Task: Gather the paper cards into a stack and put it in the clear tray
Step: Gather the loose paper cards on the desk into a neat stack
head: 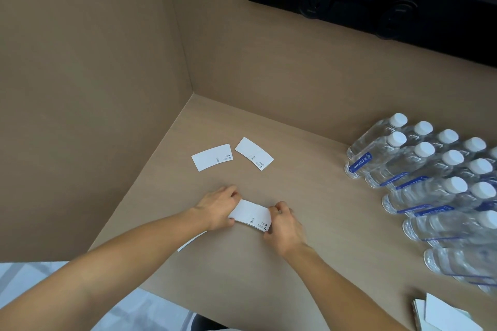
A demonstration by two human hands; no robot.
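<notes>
- Small stack of paper cards lay mid-counter, pinched at its short ends by left hand and right hand.
- Judged light, thin, bendable; best held by edges.
- Two loose cards sat toward the back corner.
- Clear tray not seen.

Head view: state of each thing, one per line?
Left hand: gripping the left end of the card stack.
Right hand: gripping the stack's right end.
Card stack: held between both hands, low over the table.
Two loose cards: flat on the table, apart, not gathered.
Another card: partly hidden under the left forearm.
Water bottles: capped, standing in rows.
Clear tray: not identifiable.
</notes>
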